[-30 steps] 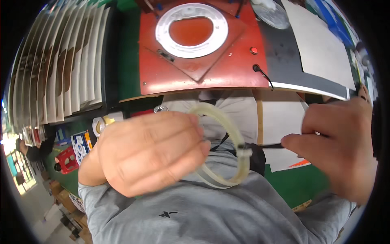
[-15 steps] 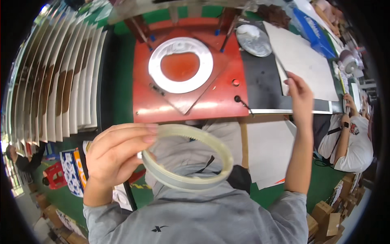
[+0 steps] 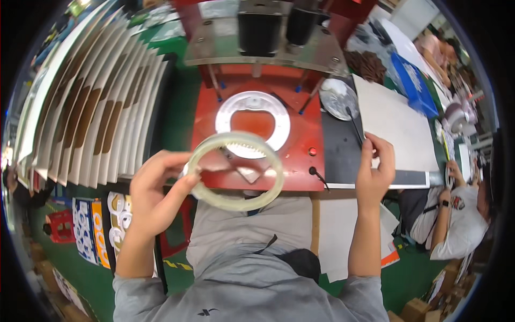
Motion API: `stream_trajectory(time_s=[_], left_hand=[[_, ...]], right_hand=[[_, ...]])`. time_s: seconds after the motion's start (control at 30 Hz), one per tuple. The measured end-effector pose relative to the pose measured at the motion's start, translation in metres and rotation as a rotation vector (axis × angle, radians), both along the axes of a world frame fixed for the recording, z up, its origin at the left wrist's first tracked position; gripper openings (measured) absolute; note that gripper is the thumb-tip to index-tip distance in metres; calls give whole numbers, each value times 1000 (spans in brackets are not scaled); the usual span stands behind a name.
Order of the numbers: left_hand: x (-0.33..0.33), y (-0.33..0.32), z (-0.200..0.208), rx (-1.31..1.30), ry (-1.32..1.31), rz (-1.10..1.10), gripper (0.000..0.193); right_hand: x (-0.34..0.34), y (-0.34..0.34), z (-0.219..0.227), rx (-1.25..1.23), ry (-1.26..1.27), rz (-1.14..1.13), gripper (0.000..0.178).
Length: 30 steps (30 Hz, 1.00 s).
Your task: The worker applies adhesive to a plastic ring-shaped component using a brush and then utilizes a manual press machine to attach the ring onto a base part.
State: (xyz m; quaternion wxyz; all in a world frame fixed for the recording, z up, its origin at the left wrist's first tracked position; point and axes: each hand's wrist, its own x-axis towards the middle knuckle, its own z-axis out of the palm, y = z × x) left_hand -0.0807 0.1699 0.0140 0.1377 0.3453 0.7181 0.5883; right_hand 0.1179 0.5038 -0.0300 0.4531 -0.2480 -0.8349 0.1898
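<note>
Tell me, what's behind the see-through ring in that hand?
Through the clear ring in the left hand show the red plate and a white metal ring. The thumb hides the ring's left edge.

One head-worn fisheye view looks steeply down, close over the red press table point(image 3: 300, 155) and lap.

We're looking down into a factory workshop: a red press fixture point(image 3: 257, 134) is sitting on the green bench point(image 3: 179, 107), stacked card sheets point(image 3: 86, 102) are fanning alongside, and a co-worker point(image 3: 456, 214) is working nearby.
</note>
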Motion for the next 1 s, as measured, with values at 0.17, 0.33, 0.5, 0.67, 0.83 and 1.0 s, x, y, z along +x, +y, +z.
stream_trajectory(time_s=[0.17, 0.33, 0.5, 0.67, 0.83, 1.0], left_hand=[[-7, 39, -19, 141, -293, 43, 26], [-6, 73, -31, 235, -302, 87, 26], [-13, 88, -34, 209, -168, 210, 28], [-22, 91, -34, 4, 192, 250, 27], [-26, 74, -55, 29, 424, 193, 15], [-25, 64, -58, 131, 433, 168, 12]], right_hand=[[-40, -91, 36, 206, 95, 530, 28], [-88, -125, 38, 68, -166, 561, 34], [-105, -113, 33, 176, -196, 529, 27], [-112, -95, 35, 148, -331, 504, 22], [-103, -87, 33, 215, -405, 473, 23], [-99, -87, 54, 257, -383, 527, 28]])
